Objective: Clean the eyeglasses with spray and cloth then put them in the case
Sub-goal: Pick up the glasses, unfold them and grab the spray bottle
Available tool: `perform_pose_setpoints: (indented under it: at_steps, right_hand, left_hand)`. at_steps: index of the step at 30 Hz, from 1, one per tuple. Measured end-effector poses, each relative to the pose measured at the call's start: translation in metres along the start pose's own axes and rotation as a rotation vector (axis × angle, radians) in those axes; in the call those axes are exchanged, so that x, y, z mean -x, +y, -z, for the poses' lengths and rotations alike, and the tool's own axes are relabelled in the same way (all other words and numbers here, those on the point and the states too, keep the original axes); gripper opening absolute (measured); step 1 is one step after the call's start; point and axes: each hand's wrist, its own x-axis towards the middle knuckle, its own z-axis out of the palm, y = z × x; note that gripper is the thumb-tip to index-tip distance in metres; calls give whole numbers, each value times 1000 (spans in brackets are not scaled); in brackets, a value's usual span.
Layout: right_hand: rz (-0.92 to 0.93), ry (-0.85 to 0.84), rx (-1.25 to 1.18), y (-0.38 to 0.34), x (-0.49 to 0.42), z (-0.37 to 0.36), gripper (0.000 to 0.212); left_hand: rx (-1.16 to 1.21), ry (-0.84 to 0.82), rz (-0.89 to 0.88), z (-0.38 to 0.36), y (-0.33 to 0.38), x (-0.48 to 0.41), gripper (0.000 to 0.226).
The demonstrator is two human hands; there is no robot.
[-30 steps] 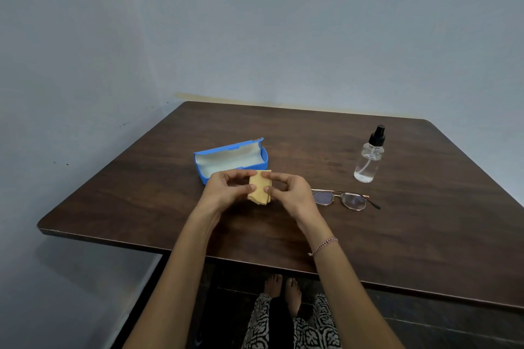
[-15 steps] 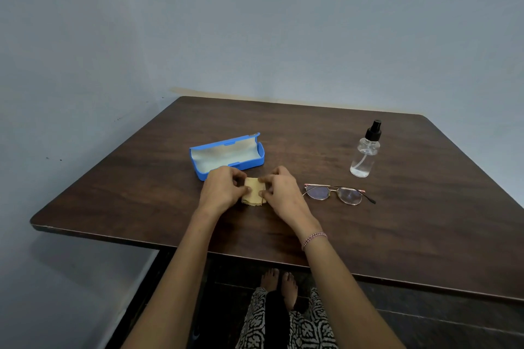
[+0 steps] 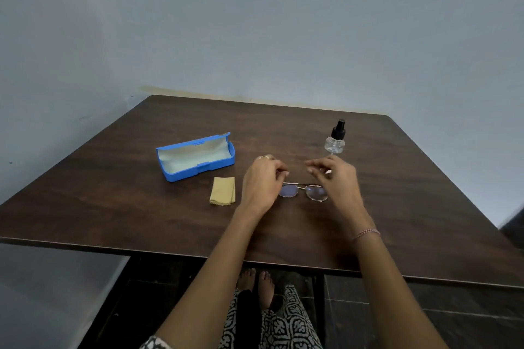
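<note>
The eyeglasses (image 3: pixel 302 191) lie on the dark wooden table (image 3: pixel 113 207), with both lenses showing between my hands. My left hand (image 3: pixel 262 183) hovers over their left end and my right hand (image 3: pixel 336 178) over their right end. Both hands have loosely curled fingers with nothing visible in them, and they hide the temples. The folded yellow cloth (image 3: pixel 223 190) lies flat on the table, left of my left hand. Behind it stands the open blue case (image 3: pixel 195 157), showing its pale lining. The clear spray bottle (image 3: pixel 336 137) with a black nozzle stands just behind my right hand.
The table meets the grey walls at its back and left. Its front edge runs close to my body, and my feet and patterned trousers (image 3: pixel 272 317) show beneath it. A dark object (image 3: pixel 514 224) sits beyond the table's right edge.
Both hands let go of the folded cloth, which now lies on the table. They moved right and are now over the eyeglasses.
</note>
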Motion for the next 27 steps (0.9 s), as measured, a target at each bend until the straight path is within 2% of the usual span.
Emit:
perform_pose_setpoints:
  at_steps: [8, 21, 27]
  right_hand:
    - [-89, -31, 47, 44, 4, 21, 11]
    - [-88, -186, 11, 50, 8, 24, 13]
    - [-62, -206, 24, 47, 10, 26, 15]
  left_hand:
    - [8, -47, -8, -6, -8, 0, 12]
    - [81, -134, 11, -3, -17, 2, 13]
    - [95, -147, 8, -2, -19, 2, 14]
